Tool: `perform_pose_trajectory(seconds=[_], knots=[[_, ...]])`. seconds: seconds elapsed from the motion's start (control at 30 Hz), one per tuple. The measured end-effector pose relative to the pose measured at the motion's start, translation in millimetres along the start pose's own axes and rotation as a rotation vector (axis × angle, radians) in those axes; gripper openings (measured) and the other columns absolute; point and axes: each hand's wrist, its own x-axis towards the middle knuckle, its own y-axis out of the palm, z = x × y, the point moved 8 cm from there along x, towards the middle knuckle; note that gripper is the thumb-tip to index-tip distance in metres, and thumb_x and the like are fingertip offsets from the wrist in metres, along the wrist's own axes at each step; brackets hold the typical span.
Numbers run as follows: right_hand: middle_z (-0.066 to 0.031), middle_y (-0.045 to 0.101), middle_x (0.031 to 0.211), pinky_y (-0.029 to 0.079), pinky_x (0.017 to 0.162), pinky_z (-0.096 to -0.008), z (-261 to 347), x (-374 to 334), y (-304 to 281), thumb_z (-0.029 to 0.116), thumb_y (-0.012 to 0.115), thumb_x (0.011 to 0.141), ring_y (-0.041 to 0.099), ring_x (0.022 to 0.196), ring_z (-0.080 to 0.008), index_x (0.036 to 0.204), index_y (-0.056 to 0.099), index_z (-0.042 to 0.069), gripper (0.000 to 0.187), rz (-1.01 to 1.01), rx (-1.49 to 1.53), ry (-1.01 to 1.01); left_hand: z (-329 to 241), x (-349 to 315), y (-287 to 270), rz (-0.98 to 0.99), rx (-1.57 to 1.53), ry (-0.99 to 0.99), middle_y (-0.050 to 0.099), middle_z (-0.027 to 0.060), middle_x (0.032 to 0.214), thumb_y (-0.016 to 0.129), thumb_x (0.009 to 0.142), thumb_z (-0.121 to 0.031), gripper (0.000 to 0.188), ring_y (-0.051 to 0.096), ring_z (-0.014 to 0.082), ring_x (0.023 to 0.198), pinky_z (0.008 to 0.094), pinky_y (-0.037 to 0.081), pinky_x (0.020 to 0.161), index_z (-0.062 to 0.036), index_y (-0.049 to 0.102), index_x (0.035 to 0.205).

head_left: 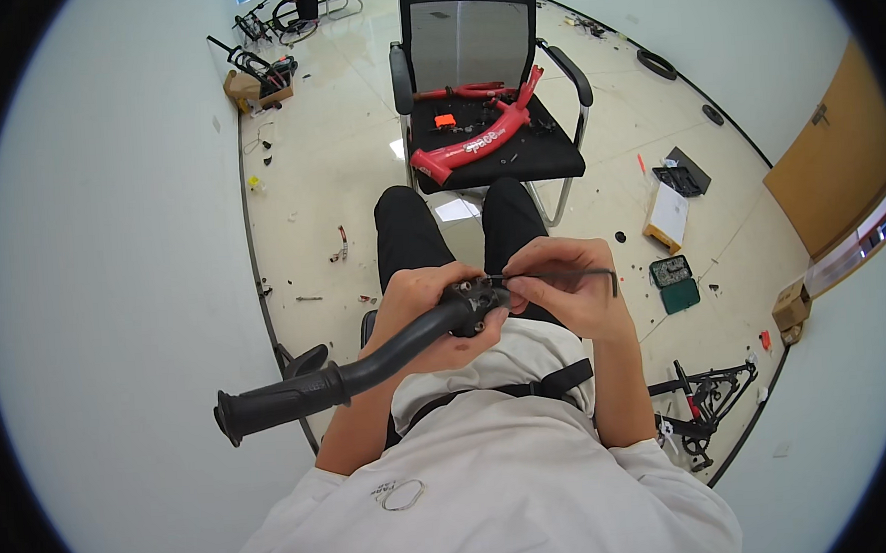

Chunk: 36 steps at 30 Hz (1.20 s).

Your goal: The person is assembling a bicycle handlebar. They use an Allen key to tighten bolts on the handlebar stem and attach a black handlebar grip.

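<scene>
My left hand [426,295] is clamped around the black handlebar [368,366] over my lap while my right hand [564,285] pinches an L-shaped hex key [563,273] seated in its stem clamp [479,303], so the bolt work looks unfinished.

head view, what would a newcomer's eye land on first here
At centre, the left hand grips a black handlebar whose rubber grip juts lower left, while the right hand works an L-shaped hex key into its clamp end. Beyond the knees, a red bike frame lies across a black mesh office chair.
</scene>
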Motion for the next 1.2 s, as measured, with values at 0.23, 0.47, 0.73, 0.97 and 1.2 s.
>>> perform_pose_trajectory(seconds=[0.23,0.47,0.73,0.97,1.2], knots=[[-0.0092,0.070,0.082,0.060,0.068,-0.0251,-8,-1,-2,-0.003,0.069,0.087,0.070,0.074,-0.0129,0.094,0.067,-0.008,0.009,-0.069,-0.056,0.053,-5,0,2,-0.009,0.050,-0.002,0.066,0.0105,0.067,0.077,0.066,-0.020,0.030,0.066,0.0275,0.058,0.0307,0.054,0.057,-0.0002,0.066,0.086],[-0.0143,0.072,0.085,0.061,0.072,-0.0277,-10,2,0,-0.004,0.073,0.083,0.072,0.077,-0.0178,0.094,0.066,-0.009,0.013,-0.118,0.077,-0.055,-6,0,1,-0.027,0.149,0.000,0.064,0.0092,0.065,0.078,0.064,-0.019,0.030,0.064,0.0247,0.055,0.0293,0.052,0.055,-0.0019,0.066,0.086],[-0.0197,0.072,0.086,0.062,0.067,-0.0303,-16,1,-2,-0.008,0.075,0.079,0.073,0.075,-0.0198,0.095,0.066,-0.010,0.019,-0.264,0.205,-0.084,-4,0,-4,-0.049,0.070,0.023,0.064,0.0077,0.065,0.077,0.064,-0.014,0.032,0.062,0.0171,0.052,0.0248,0.049,0.053,-0.0020,0.066,0.091],[-0.0156,0.074,0.089,0.053,0.052,-0.0199,-24,-1,1,-0.007,0.073,0.082,0.065,0.061,-0.0100,0.090,0.071,-0.008,0.008,-0.300,0.244,-0.101,-1,-1,-6,-0.052,0.082,0.016,0.064,0.0071,0.065,0.077,0.064,-0.014,0.031,0.060,0.0150,0.050,0.0242,0.048,0.052,-0.0013,0.066,0.091],[-0.0138,0.074,0.096,0.049,0.049,-0.0181,-8,-1,14,-0.005,0.063,0.091,0.061,0.058,-0.0067,0.105,0.069,-0.010,0.016,-0.225,0.157,-0.143,4,0,-9,-0.074,0.097,0.008,0.065,0.0073,0.066,0.076,0.064,-0.014,0.031,0.060,0.0151,0.050,0.0239,0.048,0.052,-0.0010,0.066,0.090]])
